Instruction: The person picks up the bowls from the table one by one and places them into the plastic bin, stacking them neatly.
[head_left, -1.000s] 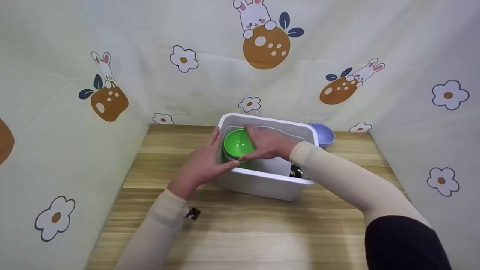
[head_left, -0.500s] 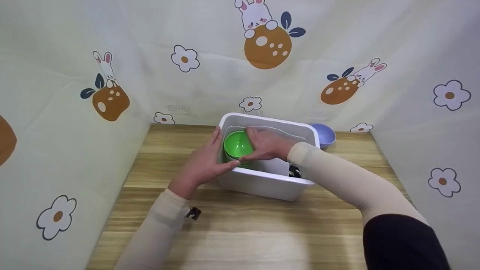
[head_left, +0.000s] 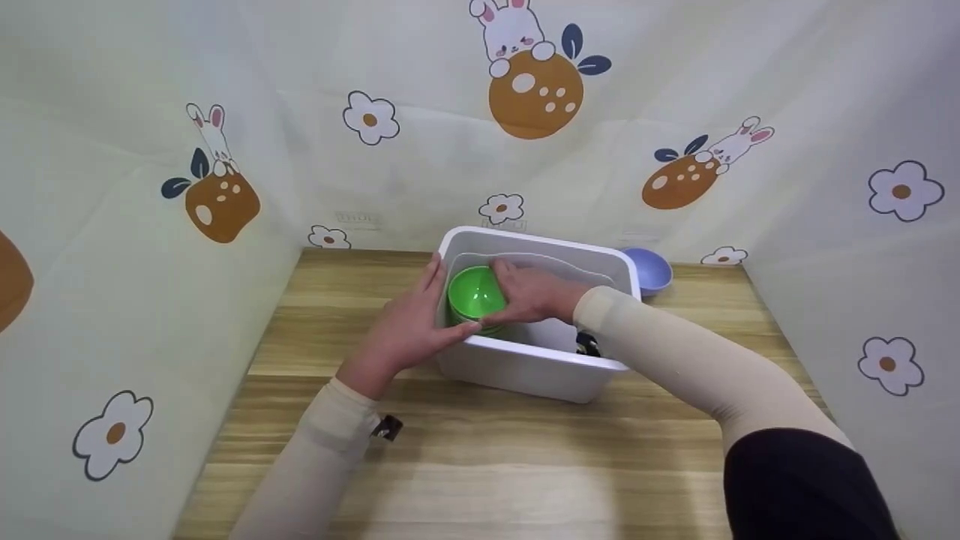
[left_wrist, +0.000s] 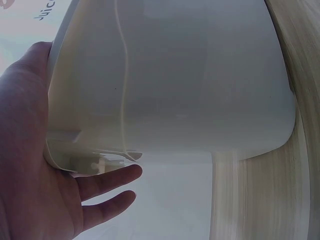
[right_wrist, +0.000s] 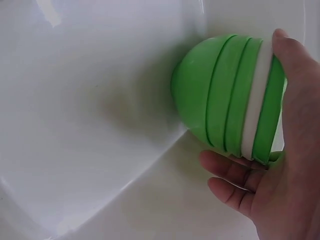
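Note:
In the head view a white plastic bin (head_left: 536, 371) stands on the table, its rim seen from above. My left hand (head_left: 401, 330) holds the bin's near left corner, thumb along the front rim and fingers along the left side. In the left wrist view two fingers (left_wrist: 107, 182) reach out past the bin's wall. A stack of nested bowls (right_wrist: 220, 95), green apart from one white, is inside the bin at its left end. Reaching in over the right side, my right hand (head_left: 529, 292) grips the stack near its top, thumb and fingers on opposite sides.
Behind the bin's right end sits a blue-purple bowl (head_left: 651, 270), partly hidden by the rim. The wood-grain table (head_left: 480, 465) is bordered by hanging printed cloth (head_left: 420, 172) at the back and both sides.
The bowl stack and my right hand have sunk slightly lower inside the bin. My left hand has stayed at the corner.

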